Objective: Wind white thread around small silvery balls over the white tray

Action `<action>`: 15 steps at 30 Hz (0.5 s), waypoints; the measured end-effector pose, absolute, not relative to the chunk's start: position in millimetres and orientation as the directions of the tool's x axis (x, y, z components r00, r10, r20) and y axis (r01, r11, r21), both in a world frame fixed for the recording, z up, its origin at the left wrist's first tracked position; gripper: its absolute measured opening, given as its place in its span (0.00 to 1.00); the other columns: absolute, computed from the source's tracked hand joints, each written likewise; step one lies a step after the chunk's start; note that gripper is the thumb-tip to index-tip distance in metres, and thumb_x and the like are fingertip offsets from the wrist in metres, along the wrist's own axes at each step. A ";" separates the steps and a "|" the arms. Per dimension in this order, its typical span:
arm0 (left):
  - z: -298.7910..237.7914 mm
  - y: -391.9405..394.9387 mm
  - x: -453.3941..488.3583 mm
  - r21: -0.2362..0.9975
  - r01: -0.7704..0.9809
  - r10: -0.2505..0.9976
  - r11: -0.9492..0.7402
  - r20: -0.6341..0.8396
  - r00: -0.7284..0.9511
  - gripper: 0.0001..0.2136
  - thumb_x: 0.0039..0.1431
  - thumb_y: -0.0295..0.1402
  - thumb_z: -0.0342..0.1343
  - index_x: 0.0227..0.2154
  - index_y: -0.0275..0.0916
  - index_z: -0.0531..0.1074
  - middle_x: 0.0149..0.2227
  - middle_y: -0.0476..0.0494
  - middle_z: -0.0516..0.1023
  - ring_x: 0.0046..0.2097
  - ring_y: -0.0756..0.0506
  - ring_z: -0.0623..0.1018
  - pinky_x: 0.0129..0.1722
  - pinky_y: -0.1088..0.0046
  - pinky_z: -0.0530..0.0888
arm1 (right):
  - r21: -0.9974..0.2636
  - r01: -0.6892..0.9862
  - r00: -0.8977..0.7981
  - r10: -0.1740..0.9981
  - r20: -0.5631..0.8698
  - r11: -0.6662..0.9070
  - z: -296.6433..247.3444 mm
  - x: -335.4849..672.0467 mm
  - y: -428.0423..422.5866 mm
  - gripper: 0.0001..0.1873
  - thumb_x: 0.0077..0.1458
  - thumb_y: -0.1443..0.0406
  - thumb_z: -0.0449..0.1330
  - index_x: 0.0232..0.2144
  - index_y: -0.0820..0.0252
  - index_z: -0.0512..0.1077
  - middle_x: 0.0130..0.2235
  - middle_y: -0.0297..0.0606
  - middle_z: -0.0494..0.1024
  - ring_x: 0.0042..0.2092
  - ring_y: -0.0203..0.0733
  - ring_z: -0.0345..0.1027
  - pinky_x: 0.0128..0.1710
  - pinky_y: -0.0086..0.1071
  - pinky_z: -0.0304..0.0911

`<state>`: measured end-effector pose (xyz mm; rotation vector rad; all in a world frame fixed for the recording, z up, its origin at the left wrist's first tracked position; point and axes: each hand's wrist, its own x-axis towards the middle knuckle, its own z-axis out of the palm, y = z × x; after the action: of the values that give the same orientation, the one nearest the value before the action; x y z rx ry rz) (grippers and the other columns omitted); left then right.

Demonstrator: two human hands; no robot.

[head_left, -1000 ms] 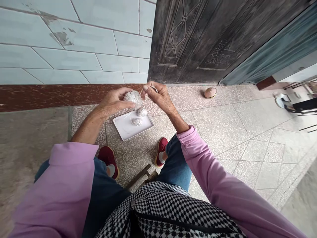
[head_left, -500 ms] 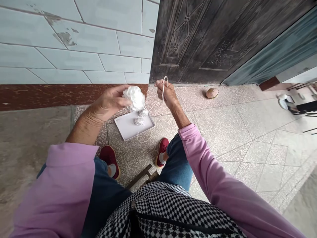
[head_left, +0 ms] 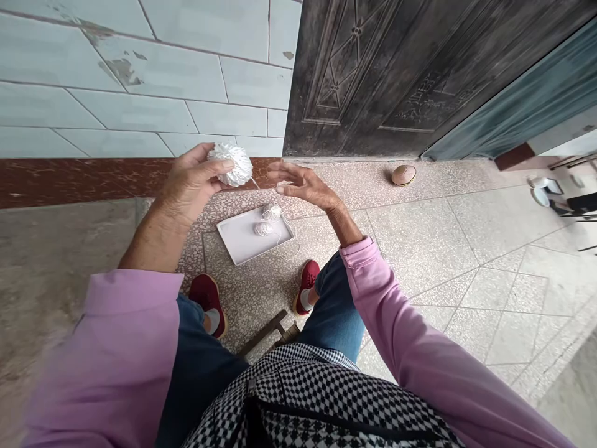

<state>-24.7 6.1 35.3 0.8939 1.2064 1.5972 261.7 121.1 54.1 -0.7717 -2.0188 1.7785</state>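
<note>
Out in front of the body, the left hand (head_left: 193,183) curls its fingers around a fluffy white ball of thread (head_left: 232,165), gripping it from the side. The ball looks light and soft, likely to squash under a hard grip, so a loose cupped hold around its middle would suit it. It is round with no clear long axis, though a short thin strand (head_left: 254,183) leaves it pointing down toward the right hand (head_left: 305,186), which is open, fingers spread, and seems to hold nothing. Below, a white tray (head_left: 237,241) on the terrazzo floor (head_left: 420,249) carries two smaller thread balls (head_left: 272,211). Beyond stands a dark embossed metal door (head_left: 354,74).
</note>
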 end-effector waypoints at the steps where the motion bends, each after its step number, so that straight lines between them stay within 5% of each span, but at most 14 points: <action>1: 37.1 5.8 -20.6 0.963 -0.253 0.956 -0.090 0.013 -0.291 0.32 0.42 0.41 0.92 0.48 0.41 0.84 0.55 0.32 0.92 0.56 0.31 0.90 0.53 0.53 0.95 | -0.987 0.149 -0.774 0.628 -0.080 0.058 49.1 253.1 119.0 0.33 0.73 0.59 0.87 0.73 0.60 0.86 0.75 0.51 0.90 0.76 0.53 0.82 0.78 0.50 0.81; 4: 39.7 7.6 -12.1 0.954 -0.287 0.975 -0.081 0.016 -0.222 0.30 0.44 0.41 0.91 0.47 0.42 0.84 0.55 0.30 0.91 0.57 0.30 0.89 0.51 0.54 0.94 | -0.992 0.104 -0.754 0.657 -0.029 0.076 27.9 225.9 108.1 0.27 0.75 0.47 0.86 0.60 0.58 0.88 0.58 0.44 0.94 0.64 0.50 0.86 0.71 0.47 0.83; 7: 36.5 13.5 -10.3 0.947 -0.303 0.975 -0.105 0.038 -0.220 0.32 0.45 0.44 0.91 0.48 0.43 0.81 0.53 0.32 0.90 0.57 0.29 0.89 0.52 0.48 0.95 | -0.979 0.123 -0.749 0.662 0.016 0.163 12.3 209.0 89.4 0.28 0.88 0.39 0.72 0.51 0.57 0.83 0.41 0.36 0.84 0.47 0.45 0.81 0.57 0.42 0.82; 15: 13.6 27.2 -14.8 0.988 -0.068 0.864 -0.142 0.090 -0.496 0.44 0.33 0.45 0.91 0.51 0.45 0.72 0.48 0.42 0.86 0.50 0.36 0.85 0.53 0.52 0.90 | -0.889 0.162 -0.852 0.515 0.093 0.428 40.4 215.1 49.3 0.30 0.95 0.40 0.60 0.42 0.52 0.73 0.40 0.37 0.78 0.47 0.49 0.74 0.59 0.42 0.74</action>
<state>-14.8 27.2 13.6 0.9309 1.4331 1.7210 215.1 49.3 40.4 -0.5789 -2.3355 1.3965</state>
